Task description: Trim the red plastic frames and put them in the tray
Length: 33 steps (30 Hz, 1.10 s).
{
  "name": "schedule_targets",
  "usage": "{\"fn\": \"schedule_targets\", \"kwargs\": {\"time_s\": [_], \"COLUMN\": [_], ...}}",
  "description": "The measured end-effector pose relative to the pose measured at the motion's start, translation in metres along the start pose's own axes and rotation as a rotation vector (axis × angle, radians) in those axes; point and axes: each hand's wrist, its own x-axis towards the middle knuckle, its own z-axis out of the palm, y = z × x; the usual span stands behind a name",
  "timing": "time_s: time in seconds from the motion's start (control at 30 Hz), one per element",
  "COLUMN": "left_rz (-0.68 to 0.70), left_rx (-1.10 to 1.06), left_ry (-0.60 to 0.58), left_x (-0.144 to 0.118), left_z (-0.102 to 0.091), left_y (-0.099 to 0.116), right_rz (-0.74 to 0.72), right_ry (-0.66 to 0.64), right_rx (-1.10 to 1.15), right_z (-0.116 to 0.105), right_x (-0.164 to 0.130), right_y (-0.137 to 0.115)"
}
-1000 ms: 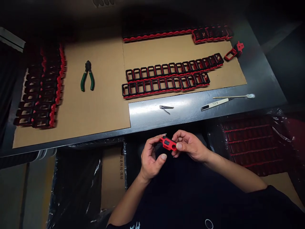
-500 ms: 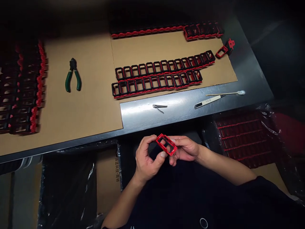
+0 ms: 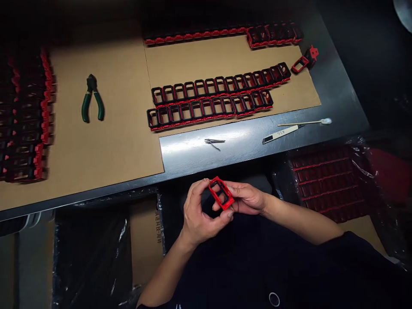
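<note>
Between my two hands is a small rectangular red plastic frame with a black inner lining, tilted so that its opening faces up toward me. My left hand grips its two ends, with the thumb at the lower corner and the forefinger at the upper one. On the frame's right side, my right hand pinches the edge; some of its fingers are hidden behind. Both hands are held off the table's front edge, in front of my dark shirt.
On cardboard over a metal table stand rows of similar black-and-red frames, with more stacked left. Green-handled diagonal cutters, tweezers, a cotton swab and a craft knife lie apart. Below right, plastic wraps packed frames.
The red frame has turned slightly in my hands and shifted a little left. My left thumb has slid along to its lower corner. The whole view has shifted slightly.
</note>
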Motion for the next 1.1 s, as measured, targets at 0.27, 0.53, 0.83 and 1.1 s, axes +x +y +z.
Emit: {"fn": "schedule_targets", "kwargs": {"time_s": [0.27,0.53,0.83,1.1], "left_rz": [0.020,0.017,0.000,-0.094], "left_rx": [0.032,0.104,0.091,-0.192], "left_ry": [-0.024,-0.023,-0.023,-0.267], "left_x": [0.000,0.001,-0.002,0.006], "left_z": [-0.001,-0.001,0.002,0.013], "left_y": [-0.002,-0.002,-0.005,-0.022], "right_rz": [-0.011,-0.018,-0.012,-0.289], "right_ry": [0.077,0.043,0.054,0.278], "right_rx": [-0.072,-0.053,-0.037,-0.256], "right_z": [0.004,0.001,-0.004,-0.015], "right_x": [0.000,0.000,0.002,-0.029], "right_y": [0.000,0.001,0.003,-0.014]}}
